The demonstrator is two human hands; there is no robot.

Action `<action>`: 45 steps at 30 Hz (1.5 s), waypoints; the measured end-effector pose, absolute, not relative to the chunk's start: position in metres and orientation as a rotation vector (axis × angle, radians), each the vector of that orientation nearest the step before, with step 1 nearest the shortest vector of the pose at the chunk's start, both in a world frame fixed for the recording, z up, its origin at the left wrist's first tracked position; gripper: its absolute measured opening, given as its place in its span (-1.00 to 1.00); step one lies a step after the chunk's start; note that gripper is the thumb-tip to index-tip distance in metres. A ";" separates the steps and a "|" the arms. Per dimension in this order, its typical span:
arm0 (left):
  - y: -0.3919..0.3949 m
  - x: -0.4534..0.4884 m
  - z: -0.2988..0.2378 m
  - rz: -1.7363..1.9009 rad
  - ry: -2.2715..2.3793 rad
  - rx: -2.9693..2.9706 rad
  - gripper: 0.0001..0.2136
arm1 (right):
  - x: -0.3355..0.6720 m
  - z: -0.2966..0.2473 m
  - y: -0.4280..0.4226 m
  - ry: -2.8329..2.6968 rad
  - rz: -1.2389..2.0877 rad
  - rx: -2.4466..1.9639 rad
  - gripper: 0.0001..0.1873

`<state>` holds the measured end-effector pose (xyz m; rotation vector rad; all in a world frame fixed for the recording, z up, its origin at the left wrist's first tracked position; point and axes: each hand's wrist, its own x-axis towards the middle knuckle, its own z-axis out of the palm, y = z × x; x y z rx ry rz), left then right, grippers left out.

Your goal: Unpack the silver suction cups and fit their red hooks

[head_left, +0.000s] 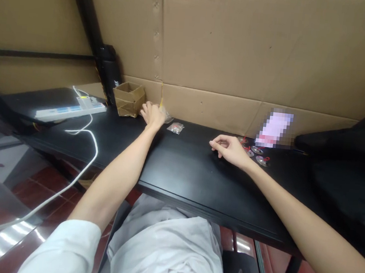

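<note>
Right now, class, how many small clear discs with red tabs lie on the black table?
4, clustered by the right hand: farthest disc, two middle discs, nearest disc. The hand may hide more.

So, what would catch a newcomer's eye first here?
First, the left hand, stretched to the far edge of the black table beside a small cardboard box, and the right hand, mid-table by small clear discs with red bits. Behind, a cardboard wall fills the view; a white power strip lies far left.

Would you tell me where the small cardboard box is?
Head view: the small cardboard box stands back left on the black table, just left of the left hand.
</note>
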<state>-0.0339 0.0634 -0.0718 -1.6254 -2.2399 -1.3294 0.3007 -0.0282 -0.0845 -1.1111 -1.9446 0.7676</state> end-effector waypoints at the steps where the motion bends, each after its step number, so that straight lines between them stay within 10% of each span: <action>1: 0.064 -0.032 -0.069 -1.364 -2.201 -1.612 -0.71 | 0.300 -0.085 -0.029 -1.962 0.752 -1.111 -0.61; 12: 0.056 0.009 -0.070 -0.627 -2.051 -2.553 -0.51 | 0.300 -0.085 -0.030 -2.100 0.539 -1.146 -0.67; 25: 0.042 0.056 -0.080 -1.106 -1.750 -3.238 -0.72 | 0.296 -0.081 -0.041 -2.254 -0.057 -1.256 -0.82; 45: 0.045 0.040 -0.068 -1.081 -0.914 -3.567 -0.84 | 0.301 -0.097 -0.027 -2.517 -0.091 -1.174 -0.58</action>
